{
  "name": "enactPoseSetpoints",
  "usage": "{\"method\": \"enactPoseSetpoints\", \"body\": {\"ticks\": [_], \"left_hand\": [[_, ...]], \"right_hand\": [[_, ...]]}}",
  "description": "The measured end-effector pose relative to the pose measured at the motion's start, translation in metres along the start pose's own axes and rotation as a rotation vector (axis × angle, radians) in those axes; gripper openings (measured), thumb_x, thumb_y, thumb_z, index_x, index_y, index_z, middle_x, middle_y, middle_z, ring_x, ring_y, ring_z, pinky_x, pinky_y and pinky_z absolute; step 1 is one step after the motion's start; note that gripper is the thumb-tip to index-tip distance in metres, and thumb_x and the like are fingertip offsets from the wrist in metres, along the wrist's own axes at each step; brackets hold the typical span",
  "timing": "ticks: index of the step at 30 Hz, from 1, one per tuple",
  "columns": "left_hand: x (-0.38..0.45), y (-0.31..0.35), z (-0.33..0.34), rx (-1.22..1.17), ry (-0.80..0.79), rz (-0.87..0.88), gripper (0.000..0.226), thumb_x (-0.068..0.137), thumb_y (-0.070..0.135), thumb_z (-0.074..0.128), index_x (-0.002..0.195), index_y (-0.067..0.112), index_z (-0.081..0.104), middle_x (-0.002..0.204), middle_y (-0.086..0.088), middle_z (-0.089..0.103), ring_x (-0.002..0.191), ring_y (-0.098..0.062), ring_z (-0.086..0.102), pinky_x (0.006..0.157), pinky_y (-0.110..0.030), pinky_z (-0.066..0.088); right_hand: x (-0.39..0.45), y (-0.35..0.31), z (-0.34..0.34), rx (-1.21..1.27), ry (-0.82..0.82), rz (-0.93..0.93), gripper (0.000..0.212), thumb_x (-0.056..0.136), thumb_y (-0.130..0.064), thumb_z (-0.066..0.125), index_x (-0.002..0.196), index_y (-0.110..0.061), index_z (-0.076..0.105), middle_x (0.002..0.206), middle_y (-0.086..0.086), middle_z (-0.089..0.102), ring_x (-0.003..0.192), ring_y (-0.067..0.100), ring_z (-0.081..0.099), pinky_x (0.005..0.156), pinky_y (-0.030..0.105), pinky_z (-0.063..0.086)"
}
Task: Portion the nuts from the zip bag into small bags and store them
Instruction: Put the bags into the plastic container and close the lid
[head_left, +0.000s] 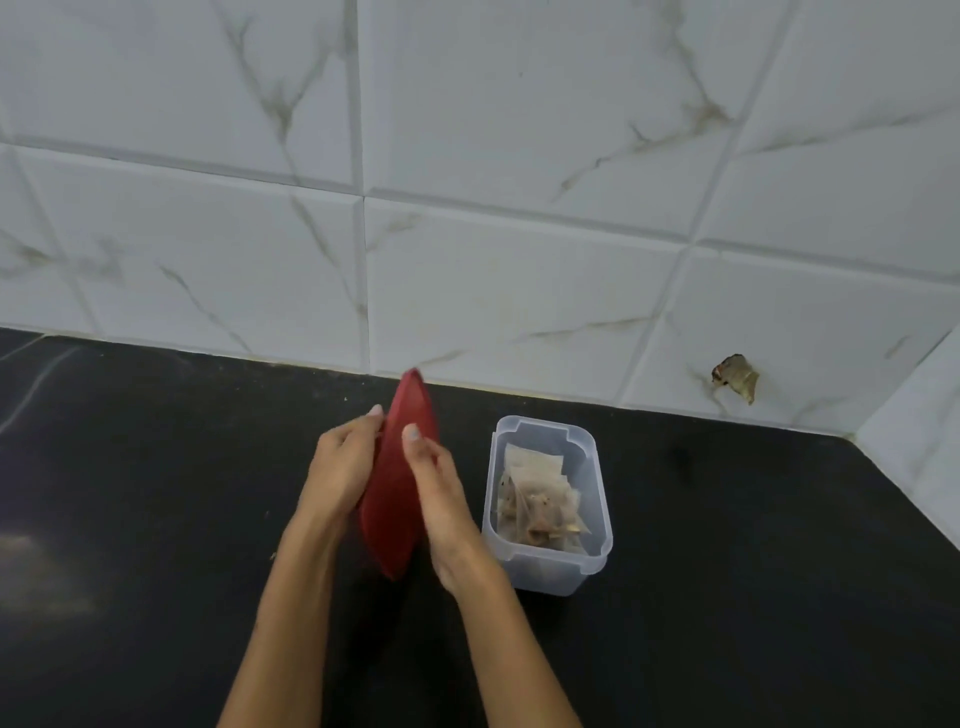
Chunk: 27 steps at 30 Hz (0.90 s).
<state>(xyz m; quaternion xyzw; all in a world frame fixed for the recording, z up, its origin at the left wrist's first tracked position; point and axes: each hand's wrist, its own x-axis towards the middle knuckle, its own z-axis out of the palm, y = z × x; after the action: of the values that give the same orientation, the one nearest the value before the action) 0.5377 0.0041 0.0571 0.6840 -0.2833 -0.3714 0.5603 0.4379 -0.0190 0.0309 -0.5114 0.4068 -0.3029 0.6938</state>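
Both forearms were bare, no sleeves in view; hands (387, 480) bare too, short nails with pale polish.

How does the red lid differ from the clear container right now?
The red lid is opaque and held on edge between the left hand and right hand; the clear container is see-through and stands upright on the black counter. The lid is flat; the container is deep and holds small bags.

A clear rectangular plastic container (548, 506) stands open and upright on the black table (727, 519). Small translucent filled bags (537, 499) lie stacked inside. A red flat plastic lid (397, 493) is held on edge just left of it.
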Motion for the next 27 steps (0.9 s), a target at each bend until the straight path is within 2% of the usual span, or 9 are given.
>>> {"method": "enactPoseSetpoints", "body": {"ticks": [2,4,6,8,11,15,19,24,27], "left_hand": [[-0.014,0.014,0.018,-0.014,-0.099,0.123,0.034,0.099,0.034,0.046,0.085,0.018,0.072,0.079,-0.003,0.074,0.079,-0.019,0.07,0.064,-0.025,0.052],[-0.023,0.017,0.036,0.016,-0.183,0.244,0.027,0.098,0.026,0.049,0.091,0.022,0.075,0.094,-0.004,0.074,0.097,-0.018,0.068,0.084,-0.031,0.053],[-0.026,0.012,0.052,0.086,-0.156,0.365,0.019,0.095,0.02,0.054,0.101,0.027,0.071,0.112,-0.002,0.068,0.109,-0.015,0.061,0.1,-0.035,0.046],[-0.026,0.007,0.066,0.251,-0.027,0.452,0.024,0.092,0.025,0.059,0.116,0.025,0.064,0.122,-0.001,0.058,0.116,-0.017,0.053,0.101,-0.037,0.043],[-0.026,0.0,0.079,0.34,0.023,0.367,0.042,0.09,0.033,0.061,0.128,0.016,0.055,0.122,-0.002,0.057,0.112,-0.018,0.054,0.099,-0.039,0.044],[-0.025,-0.008,0.091,0.178,-0.114,0.228,0.034,0.09,0.018,0.063,0.123,0.01,0.062,0.102,0.0,0.068,0.092,-0.013,0.064,0.085,-0.029,0.052],[-0.028,-0.015,0.103,0.248,-0.125,0.261,0.027,0.089,0.019,0.066,0.116,0.014,0.067,0.086,0.011,0.064,0.078,-0.002,0.06,0.065,-0.008,0.045],[-0.03,-0.022,0.107,0.468,-0.03,0.294,0.035,0.09,0.028,0.062,0.123,0.017,0.064,0.124,-0.003,0.052,0.12,-0.021,0.048,0.102,-0.035,0.042],[-0.028,-0.022,0.103,0.411,-0.005,0.26,0.032,0.092,0.022,0.059,0.123,0.011,0.064,0.115,-0.003,0.061,0.111,-0.016,0.056,0.091,-0.025,0.044]], "right_hand": [[-0.001,-0.017,-0.01,0.13,-0.031,-0.037,0.09,0.059,-0.079,0.065,0.127,-0.022,0.055,0.122,0.004,0.064,0.112,0.018,0.061,0.102,0.041,0.044],[-0.006,-0.033,-0.027,0.167,0.036,-0.075,0.079,0.061,-0.071,0.069,0.117,-0.016,0.063,0.113,0.007,0.069,0.108,0.019,0.064,0.1,0.041,0.047],[-0.01,-0.042,-0.049,0.13,0.224,-0.132,0.056,0.074,-0.065,0.062,0.107,-0.019,0.067,0.104,0.004,0.072,0.101,0.02,0.067,0.096,0.042,0.05],[-0.012,-0.042,-0.073,-0.022,0.455,-0.202,0.037,0.086,-0.058,0.053,0.102,-0.026,0.061,0.102,0.001,0.071,0.094,0.018,0.067,0.09,0.043,0.052],[-0.022,-0.039,-0.101,-0.149,0.675,-0.281,0.02,0.095,-0.038,0.049,0.11,-0.026,0.045,0.103,-0.001,0.063,0.089,0.013,0.062,0.084,0.038,0.052],[-0.029,-0.03,-0.135,-0.279,0.812,-0.213,0.03,0.093,-0.033,0.056,0.119,-0.022,0.048,0.104,0.0,0.06,0.096,0.02,0.061,0.09,0.042,0.05],[-0.025,-0.02,-0.156,-0.448,0.845,-0.04,0.036,0.096,-0.03,0.05,0.127,-0.014,0.057,0.121,0.01,0.058,0.108,0.026,0.057,0.096,0.041,0.046],[-0.018,-0.023,-0.159,-0.561,0.755,0.024,0.031,0.098,-0.02,0.049,0.121,-0.005,0.062,0.118,0.015,0.062,0.108,0.029,0.057,0.085,0.03,0.041],[-0.01,-0.026,-0.154,-0.665,0.706,0.027,0.033,0.099,-0.023,0.046,0.125,-0.007,0.059,0.121,0.014,0.061,0.112,0.029,0.056,0.089,0.031,0.042]]}}
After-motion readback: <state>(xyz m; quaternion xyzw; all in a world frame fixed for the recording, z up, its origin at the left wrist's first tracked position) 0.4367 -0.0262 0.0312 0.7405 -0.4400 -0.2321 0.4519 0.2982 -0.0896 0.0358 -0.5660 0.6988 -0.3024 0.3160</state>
